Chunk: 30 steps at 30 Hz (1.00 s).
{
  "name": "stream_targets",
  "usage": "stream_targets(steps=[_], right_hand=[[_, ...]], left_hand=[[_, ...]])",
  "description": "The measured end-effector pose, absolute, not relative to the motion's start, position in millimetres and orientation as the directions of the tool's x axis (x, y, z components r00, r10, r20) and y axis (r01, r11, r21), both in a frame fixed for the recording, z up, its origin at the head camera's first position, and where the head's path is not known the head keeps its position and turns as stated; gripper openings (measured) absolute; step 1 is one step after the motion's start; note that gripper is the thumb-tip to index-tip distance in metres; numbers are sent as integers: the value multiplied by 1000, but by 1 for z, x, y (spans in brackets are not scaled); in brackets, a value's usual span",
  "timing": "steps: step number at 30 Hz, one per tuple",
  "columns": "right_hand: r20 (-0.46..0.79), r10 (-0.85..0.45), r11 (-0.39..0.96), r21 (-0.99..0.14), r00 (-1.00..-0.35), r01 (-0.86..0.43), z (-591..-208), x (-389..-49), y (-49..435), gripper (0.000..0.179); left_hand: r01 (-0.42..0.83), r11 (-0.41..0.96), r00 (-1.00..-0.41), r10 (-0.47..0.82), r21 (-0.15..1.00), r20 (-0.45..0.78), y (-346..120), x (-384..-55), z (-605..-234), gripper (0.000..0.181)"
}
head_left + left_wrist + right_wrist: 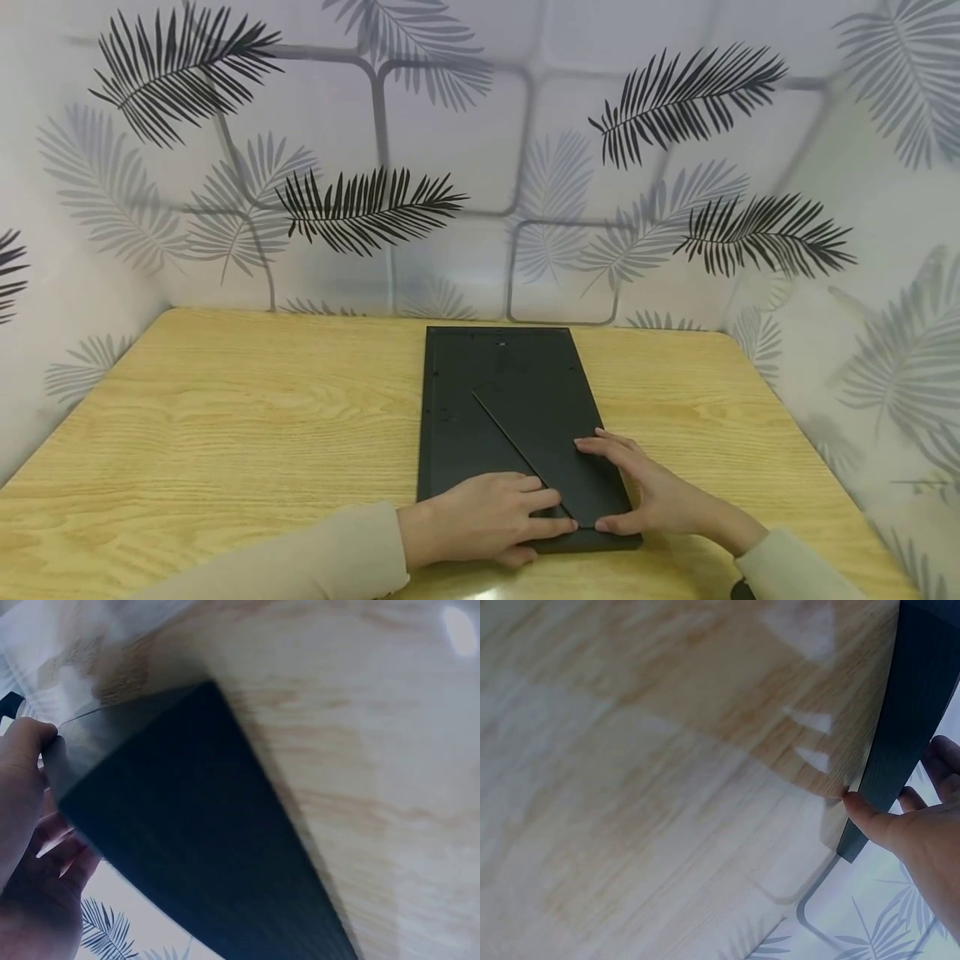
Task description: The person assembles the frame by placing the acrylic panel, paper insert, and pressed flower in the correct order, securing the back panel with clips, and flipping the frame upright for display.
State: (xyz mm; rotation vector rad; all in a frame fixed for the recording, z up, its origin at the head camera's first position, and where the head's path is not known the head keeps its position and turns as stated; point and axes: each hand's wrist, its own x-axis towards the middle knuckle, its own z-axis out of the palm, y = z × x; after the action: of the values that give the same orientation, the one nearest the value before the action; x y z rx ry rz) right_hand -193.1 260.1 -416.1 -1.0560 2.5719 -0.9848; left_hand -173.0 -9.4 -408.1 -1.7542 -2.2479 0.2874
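Observation:
A black picture frame (453, 433) lies back side up on the table, its short near edge towards me. A flat black stand leg (551, 442) slants across its back, with a thin light line along its left edge. My left hand (491, 515) rests over the near end of the frame, fingertips at the leg's lower end and thumb by the near edge. My right hand (660, 492) touches the near right corner, thumb at the leg's bottom and forefinger reaching over the right side. Both wrist views show the frame's dark side (180, 810) beside the fingers.
The frame lies on a light wood-grain table (262, 417). Leaf-patterned white sheeting (465, 133) stands behind the table's far edge and at both sides. A small black item (742, 590) shows beside the right sleeve.

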Motion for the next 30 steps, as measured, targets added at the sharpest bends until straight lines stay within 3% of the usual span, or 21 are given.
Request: stream_targets(steps=[16,30], right_hand=[[72,-689,510,-660,-722,-552,-416,-193,263,79],[60,-692,508,-668,-719,-545,-416,-193,260,81]], left_hand=[[921,244,-233,970,-305,71,-6,-173,-403,53],[950,259,-256,966,-176,35,-8,-177,-401,54]])
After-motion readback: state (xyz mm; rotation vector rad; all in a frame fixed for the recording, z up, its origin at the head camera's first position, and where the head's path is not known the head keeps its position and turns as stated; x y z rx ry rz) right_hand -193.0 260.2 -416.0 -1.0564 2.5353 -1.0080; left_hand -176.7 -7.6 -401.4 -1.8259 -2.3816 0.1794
